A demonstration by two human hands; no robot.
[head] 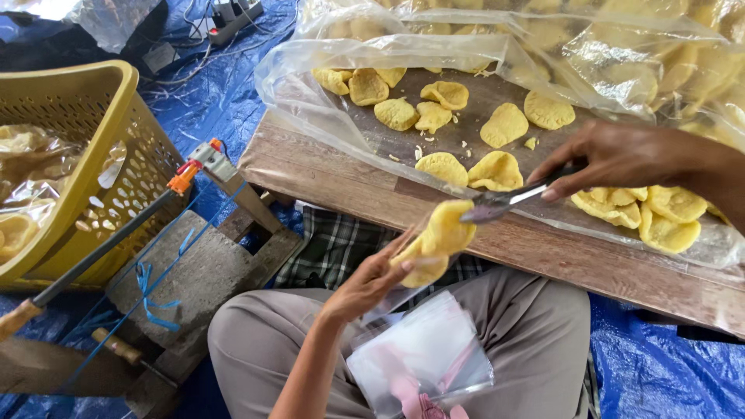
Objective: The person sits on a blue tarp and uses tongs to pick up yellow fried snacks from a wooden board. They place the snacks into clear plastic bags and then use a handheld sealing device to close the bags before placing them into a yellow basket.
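Yellow crackers [434, 242], round and curled, sit stacked in my left hand [371, 283], my fingers bent loosely up around their lower edge while the thumb steadies the pile from the side. My right hand [621, 155] is closed on the handles of a pair of metal tongs [508, 200], and the tong tips are pinched onto the top cracker of that stack, just over my lap. More crackers of the same kind lie scattered on a clear plastic sheet [310, 109] spread over a low wooden table [349, 186] in front of me; a small heap [652, 217] rests just below my right wrist. A bundle of small clear bags [423, 357] lies on my knee, under the left hand. Off to my left stands a yellow plastic basket [101, 101] holding bagged crackers, and beside it a wooden block carries a long-handled tool [116, 240] with an orange fitting. Blue tarpaulin [667, 372] covers the floor.
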